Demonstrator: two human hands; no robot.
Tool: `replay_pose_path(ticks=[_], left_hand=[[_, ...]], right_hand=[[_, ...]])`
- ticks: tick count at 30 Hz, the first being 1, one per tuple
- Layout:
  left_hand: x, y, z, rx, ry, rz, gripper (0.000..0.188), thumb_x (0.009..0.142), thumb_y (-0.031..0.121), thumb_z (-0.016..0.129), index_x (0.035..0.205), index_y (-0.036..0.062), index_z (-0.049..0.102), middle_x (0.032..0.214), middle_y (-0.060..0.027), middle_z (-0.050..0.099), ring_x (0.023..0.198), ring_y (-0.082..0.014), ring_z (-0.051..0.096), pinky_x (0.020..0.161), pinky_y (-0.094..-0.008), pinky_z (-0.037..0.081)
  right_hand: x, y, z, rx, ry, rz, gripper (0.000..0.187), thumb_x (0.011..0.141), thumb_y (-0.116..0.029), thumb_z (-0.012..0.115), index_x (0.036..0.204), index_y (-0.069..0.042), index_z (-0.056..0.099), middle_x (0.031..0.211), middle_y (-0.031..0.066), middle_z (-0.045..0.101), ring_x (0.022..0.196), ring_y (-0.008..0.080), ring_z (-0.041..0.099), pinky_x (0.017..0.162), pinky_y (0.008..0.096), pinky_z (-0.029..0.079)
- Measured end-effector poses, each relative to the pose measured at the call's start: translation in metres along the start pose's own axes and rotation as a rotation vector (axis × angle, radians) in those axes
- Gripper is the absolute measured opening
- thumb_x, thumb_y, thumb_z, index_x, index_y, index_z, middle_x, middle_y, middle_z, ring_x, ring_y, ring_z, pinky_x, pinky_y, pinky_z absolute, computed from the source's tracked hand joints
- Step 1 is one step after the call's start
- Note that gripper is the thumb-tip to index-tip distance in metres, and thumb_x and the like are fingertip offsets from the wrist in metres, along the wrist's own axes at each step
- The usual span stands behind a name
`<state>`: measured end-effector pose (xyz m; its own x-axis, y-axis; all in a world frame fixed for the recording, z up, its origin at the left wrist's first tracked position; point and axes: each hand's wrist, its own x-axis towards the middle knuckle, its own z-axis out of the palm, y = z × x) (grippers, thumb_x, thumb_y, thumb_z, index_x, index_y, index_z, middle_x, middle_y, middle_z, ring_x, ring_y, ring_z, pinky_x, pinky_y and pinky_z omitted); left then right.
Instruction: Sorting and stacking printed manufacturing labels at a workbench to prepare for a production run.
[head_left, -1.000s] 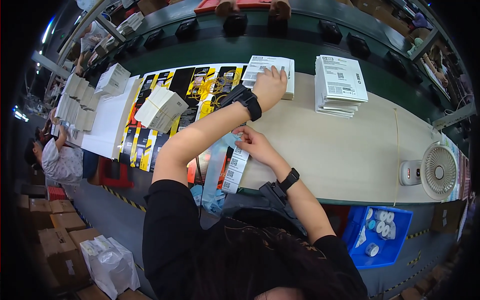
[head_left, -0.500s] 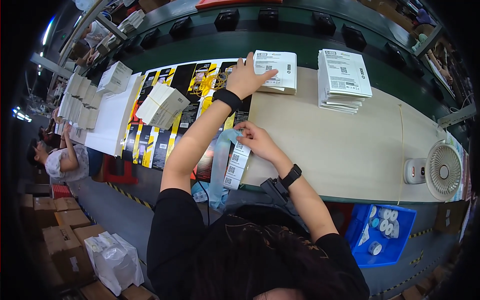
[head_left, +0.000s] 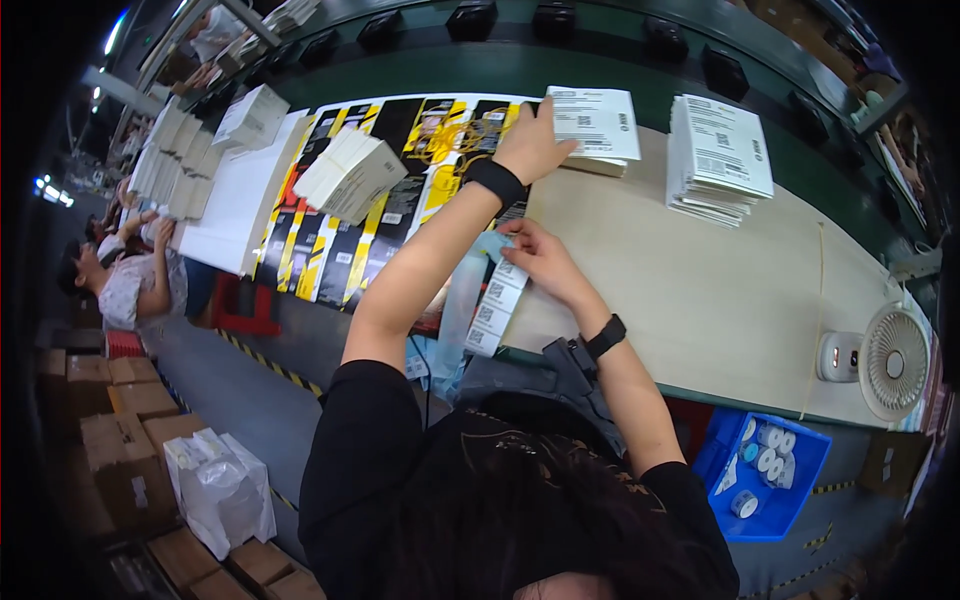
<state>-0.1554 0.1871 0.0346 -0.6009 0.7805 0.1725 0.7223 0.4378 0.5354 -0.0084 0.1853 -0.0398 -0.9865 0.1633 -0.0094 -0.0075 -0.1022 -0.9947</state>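
Note:
My left hand (head_left: 535, 142) is at the left edge of a stack of white printed sleeves (head_left: 597, 125). Its thumb lies over the stack's near corner, apart from the fingers, which touch the left side. Nearer to me, my right hand (head_left: 545, 252) pinches the top of a label strip (head_left: 497, 305), white stickers with square codes on a pale blue backing (head_left: 459, 310). The strip hangs over the table's front edge. A taller, uneven stack of the same white sleeves (head_left: 720, 150) stands to the right.
Yellow rubber bands (head_left: 440, 145) and a banded white bundle (head_left: 350, 175) lie on black-and-yellow printed sheets (head_left: 325, 235). A small fan (head_left: 893, 362) stands at the right end. Below is a blue bin (head_left: 775, 500) with label rolls. Another person (head_left: 135, 275) works at far left.
The view has shifted, so the table items sit further right. My left hand's fingers have come closer together against the stack's edge. The right hand keeps its pinch on the strip.

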Motion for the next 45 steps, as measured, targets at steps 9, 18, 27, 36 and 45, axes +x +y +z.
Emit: replay_pose_path(ticks=[9,18,27,36,45], left_hand=[[-0.143,-0.018,-0.147,0.079,0.622,0.062,0.055,0.073,0.021,0.07,0.12,0.0025,0.048,0.125,-0.0213,0.043,0.117,-0.0336,0.041,0.098,-0.0388,0.034],[-0.24,-0.008,-0.115,-0.357,0.456,-0.1,0.037,0.076,0.005,0.065,0.111,0.0004,0.054,0.108,-0.0088,0.058,0.102,-0.0172,0.054,0.088,-0.0281,0.041],[-0.247,-0.009,-0.075,-0.907,0.209,-0.307,0.032,0.076,0.005,0.067,0.105,0.0004,0.056,0.096,-0.0045,0.061,0.09,-0.012,0.056,0.079,-0.0239,0.043],[-0.204,-0.065,-0.159,-0.512,0.961,-0.189,0.02,0.088,0.008,0.047,0.1,-0.0019,0.061,0.097,-0.0093,0.062,0.089,-0.0148,0.058,0.08,-0.0256,0.043],[-0.143,-0.09,-0.205,0.575,0.211,-0.526,0.068,0.073,0.058,0.057,0.113,0.0031,0.057,0.093,-0.0188,0.064,0.094,-0.0237,0.06,0.081,-0.0341,0.046]], right_hand=[[-0.009,-0.005,-0.004,0.136,0.046,0.039,0.03,0.084,-0.003,0.055,0.113,-0.005,0.047,0.072,-0.0034,0.05,0.066,0.0038,0.049,0.059,0.0183,0.039],[-0.024,-0.045,0.028,0.011,-0.066,-0.097,0.033,0.085,-0.004,0.056,0.116,-0.005,0.046,0.074,-0.0027,0.051,0.07,0.0037,0.049,0.062,0.0176,0.039],[-0.041,-0.119,0.066,-0.465,-0.089,-0.367,0.036,0.079,-0.003,0.06,0.114,-0.005,0.053,0.086,0.0041,0.059,0.079,0.0149,0.058,0.071,0.0264,0.046],[-0.115,-0.265,0.026,-0.367,-0.184,-0.967,0.015,0.085,-0.022,0.05,0.077,-0.012,0.057,0.065,0.0013,0.057,0.054,0.0105,0.047,0.048,0.0274,0.033],[-0.186,-0.24,-0.059,-0.432,-0.128,-0.973,0.013,0.079,-0.022,0.056,0.078,-0.009,0.059,0.066,0.003,0.055,0.055,0.0129,0.047,0.049,0.028,0.033]])
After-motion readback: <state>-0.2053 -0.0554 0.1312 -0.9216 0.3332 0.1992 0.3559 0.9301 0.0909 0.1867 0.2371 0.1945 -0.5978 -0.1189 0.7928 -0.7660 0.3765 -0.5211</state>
